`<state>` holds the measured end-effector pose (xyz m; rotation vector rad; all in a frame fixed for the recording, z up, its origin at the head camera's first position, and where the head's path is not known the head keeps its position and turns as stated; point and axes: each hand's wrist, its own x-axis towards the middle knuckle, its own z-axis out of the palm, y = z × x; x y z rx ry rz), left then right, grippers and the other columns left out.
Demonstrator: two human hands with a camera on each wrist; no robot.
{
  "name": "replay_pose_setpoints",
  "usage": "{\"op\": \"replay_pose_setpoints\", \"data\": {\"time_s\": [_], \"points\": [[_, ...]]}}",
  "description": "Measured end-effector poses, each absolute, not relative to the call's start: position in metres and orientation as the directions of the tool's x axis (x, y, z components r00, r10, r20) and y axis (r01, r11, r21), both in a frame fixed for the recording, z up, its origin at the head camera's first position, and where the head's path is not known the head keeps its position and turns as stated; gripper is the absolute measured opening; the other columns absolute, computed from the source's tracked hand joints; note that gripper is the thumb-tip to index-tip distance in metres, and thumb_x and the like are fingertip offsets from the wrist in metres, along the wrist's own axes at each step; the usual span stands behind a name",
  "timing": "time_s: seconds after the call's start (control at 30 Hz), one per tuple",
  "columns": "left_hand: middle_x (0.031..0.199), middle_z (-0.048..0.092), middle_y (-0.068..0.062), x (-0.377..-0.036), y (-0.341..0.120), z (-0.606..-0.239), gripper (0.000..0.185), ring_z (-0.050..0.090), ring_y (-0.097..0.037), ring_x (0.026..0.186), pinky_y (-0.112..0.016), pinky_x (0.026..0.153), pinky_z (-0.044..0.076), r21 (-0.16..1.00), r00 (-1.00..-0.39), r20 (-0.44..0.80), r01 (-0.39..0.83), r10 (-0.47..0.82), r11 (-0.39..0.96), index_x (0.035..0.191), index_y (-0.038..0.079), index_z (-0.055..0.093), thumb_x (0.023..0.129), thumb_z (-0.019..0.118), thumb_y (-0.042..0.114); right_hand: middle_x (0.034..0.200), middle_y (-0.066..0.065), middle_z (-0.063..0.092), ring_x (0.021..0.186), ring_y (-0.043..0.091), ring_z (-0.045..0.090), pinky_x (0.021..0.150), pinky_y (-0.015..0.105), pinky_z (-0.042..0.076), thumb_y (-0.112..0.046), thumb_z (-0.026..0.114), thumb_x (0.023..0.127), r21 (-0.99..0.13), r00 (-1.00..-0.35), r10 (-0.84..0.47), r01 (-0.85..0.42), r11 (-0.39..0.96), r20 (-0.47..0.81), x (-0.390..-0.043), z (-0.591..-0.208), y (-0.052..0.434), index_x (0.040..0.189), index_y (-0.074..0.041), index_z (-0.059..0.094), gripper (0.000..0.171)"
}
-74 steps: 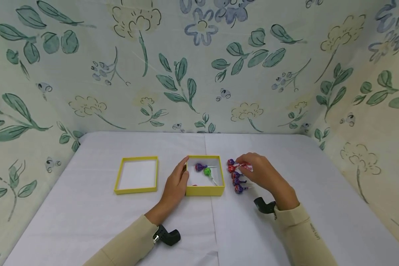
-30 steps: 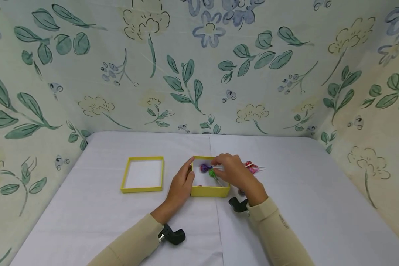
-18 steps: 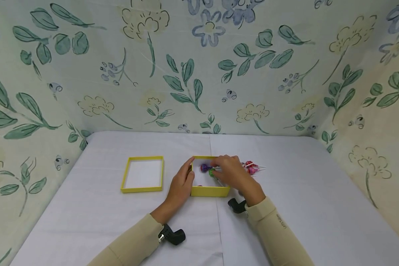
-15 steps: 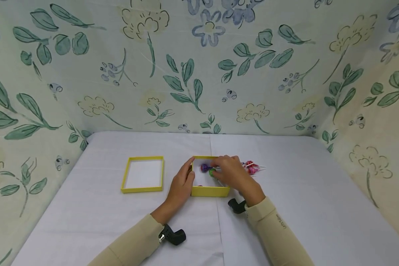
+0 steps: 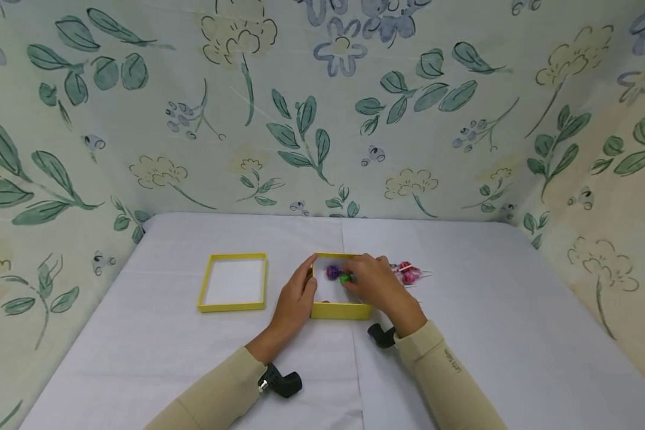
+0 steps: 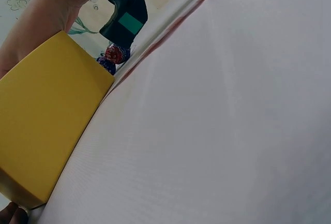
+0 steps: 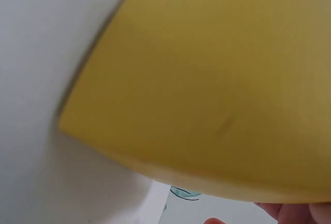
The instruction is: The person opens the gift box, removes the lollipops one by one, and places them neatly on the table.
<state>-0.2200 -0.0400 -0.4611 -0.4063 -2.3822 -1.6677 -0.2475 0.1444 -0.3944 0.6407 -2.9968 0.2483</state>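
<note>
On the tabletop [image 5: 462, 358], your left hand [image 5: 292, 304] rests relaxed against the light, easily crushed yellow box [image 5: 338, 310]. Your right hand [image 5: 378, 285] reaches inside; its grip is hidden. Take the featherlight lollipops [image 5: 338, 275] by their stiff sticks.

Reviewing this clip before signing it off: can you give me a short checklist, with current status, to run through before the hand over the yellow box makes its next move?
1. Left hand steadies the yellow box at its left wall: ok.
2. Right hand is over the box: ok.
3. Right hand holds a lollipop: cannot tell, the fingers hide it.
4. Purple lollipop and green lollipop lie inside the box: ok.
5. All lollipops boxed: not ok, pink lollipops still lie on the table to the box's right.
6. Lid lies apart, left of the box: ok.
</note>
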Motion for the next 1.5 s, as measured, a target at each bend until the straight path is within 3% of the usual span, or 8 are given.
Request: {"op": "replay_pose_setpoints", "data": {"time_s": [0.43,0.83,1.0,1.23,1.5], "points": [[0.151,0.037,0.006,-0.2218,-0.0394,-0.4616,0.05,0.041,-0.015,0.133,-0.036,0.109,0.035,0.876,-0.936,0.334,0.353,0.113,0.328,0.15,0.03,0.033,0.103,0.04,0.015,0.094,-0.005,0.069,0.096,0.019,0.057,0.089,0.049,0.043,-0.025,0.077,0.082,-0.145,-0.913,-0.395,-0.407,0.902,0.105,-0.2473,-0.3942,0.1442,0.094,-0.019,0.073,0.014],[0.15,0.038,0.005,-0.2201,-0.0403,-0.463,0.05,0.042,-0.014,0.133,-0.036,0.109,0.035,0.877,-0.94,0.325,0.342,0.108,0.337,0.149,0.032,0.034,0.103,0.04,0.014,0.087,-0.005,0.066,0.088,0.018,0.055,0.084,0.047,0.044,-0.025,0.077,0.081,-0.143,-0.911,-0.404,-0.413,0.899,0.087,-0.2461,-0.3946,0.1436,0.093,-0.018,0.072,0.014],[0.15,0.039,0.006,-0.2208,-0.0407,-0.4641,0.049,0.042,-0.015,0.133,-0.036,0.109,0.035,0.875,-0.935,0.337,0.353,0.108,0.33,0.15,0.024,0.036,0.103,0.04,0.014,0.084,-0.005,0.063,0.085,0.017,0.053,0.082,0.045,0.044,-0.025,0.078,0.081,-0.14,-0.908,-0.411,-0.419,0.897,0.086,-0.2472,-0.3944,0.1439,0.091,-0.019,0.071,0.013],[0.15,0.038,0.006,-0.2199,-0.0405,-0.4624,0.05,0.041,-0.014,0.133,-0.036,0.109,0.035,0.878,-0.935,0.336,0.354,0.111,0.323,0.149,0.03,0.034,0.103,0.04,0.016,0.082,-0.006,0.061,0.084,0.017,0.051,0.079,0.044,0.043,-0.026,0.078,0.08,-0.145,-0.909,-0.41,-0.416,0.897,0.074,-0.2487,-0.3945,0.1437,0.089,-0.019,0.07,0.014],[0.15,0.038,0.008,-0.2195,-0.0403,-0.4594,0.05,0.042,-0.013,0.133,-0.035,0.109,0.035,0.881,-0.94,0.324,0.341,0.105,0.327,0.149,0.03,0.035,0.102,0.041,0.015,0.082,-0.006,0.06,0.084,0.017,0.051,0.083,0.044,0.043,-0.026,0.078,0.081,-0.161,-0.912,-0.404,-0.41,0.898,0.068,-0.2496,-0.3932,0.1437,0.09,-0.018,0.069,0.015]]}}
